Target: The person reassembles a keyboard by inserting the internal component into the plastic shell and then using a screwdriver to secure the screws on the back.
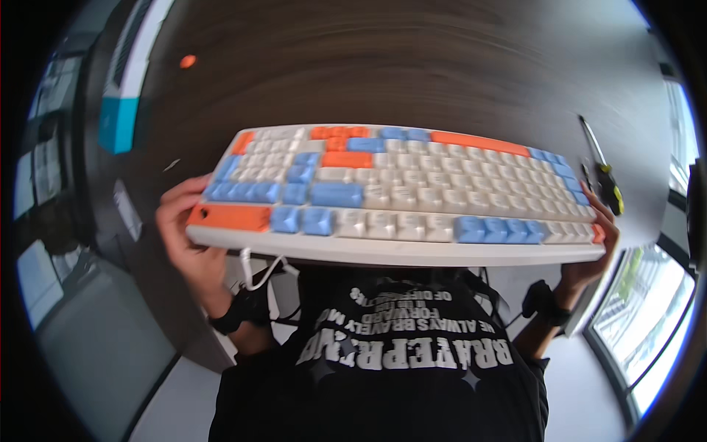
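A full-size keyboard (pixel 412 195) with cream, blue and orange keys is held up in front of my body, its far row of keys turned toward me. My left hand (pixel 188 225) grips its left end, with the fingers partly hidden behind the case. At the opposite end my right hand (pixel 595 247) is closed round the case edge. An orange panel with a dark round spot fills the near left corner. From beneath the left part hangs a white cable (pixel 254 274).
On the dark table (pixel 339 66) lie a screwdriver (pixel 605 169) at the right and a small orange round piece (pixel 188 61) at the far left. A white and teal box (pixel 121 110) stands along the left edge. Below it rests a flat pale piece (pixel 127 210).
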A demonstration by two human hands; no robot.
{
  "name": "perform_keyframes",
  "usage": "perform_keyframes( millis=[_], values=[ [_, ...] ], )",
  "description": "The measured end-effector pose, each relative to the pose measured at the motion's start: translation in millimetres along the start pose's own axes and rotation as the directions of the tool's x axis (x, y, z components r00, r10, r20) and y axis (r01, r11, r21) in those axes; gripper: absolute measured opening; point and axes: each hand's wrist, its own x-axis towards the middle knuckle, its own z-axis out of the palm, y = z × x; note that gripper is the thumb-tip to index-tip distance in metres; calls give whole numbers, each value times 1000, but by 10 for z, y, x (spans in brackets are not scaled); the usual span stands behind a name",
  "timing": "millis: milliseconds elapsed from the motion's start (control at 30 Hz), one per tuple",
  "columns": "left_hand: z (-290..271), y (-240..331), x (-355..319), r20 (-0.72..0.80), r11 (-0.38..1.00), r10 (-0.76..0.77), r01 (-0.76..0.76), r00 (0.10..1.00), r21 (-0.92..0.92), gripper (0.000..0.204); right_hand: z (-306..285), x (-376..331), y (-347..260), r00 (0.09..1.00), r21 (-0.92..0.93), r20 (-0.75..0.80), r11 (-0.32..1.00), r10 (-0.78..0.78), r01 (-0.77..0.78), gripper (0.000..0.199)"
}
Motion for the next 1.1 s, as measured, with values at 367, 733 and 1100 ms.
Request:
perform_keyframes(
  millis=[367,733,1100],
  values=[
    [-22,67,164,103,994,-84,76,991,79,43,21,3,37,996,-151,40,985,-76,81,39],
    [-30,72,125,62,988,-68,59,996,139,35,2,-85,123,997,-169,-5,982,-83,81,33],
    [34,11,10,70,995,26,-32,997,91,47,-20,-121,186,994,-156,7,982,-109,109,35]
  ],
)
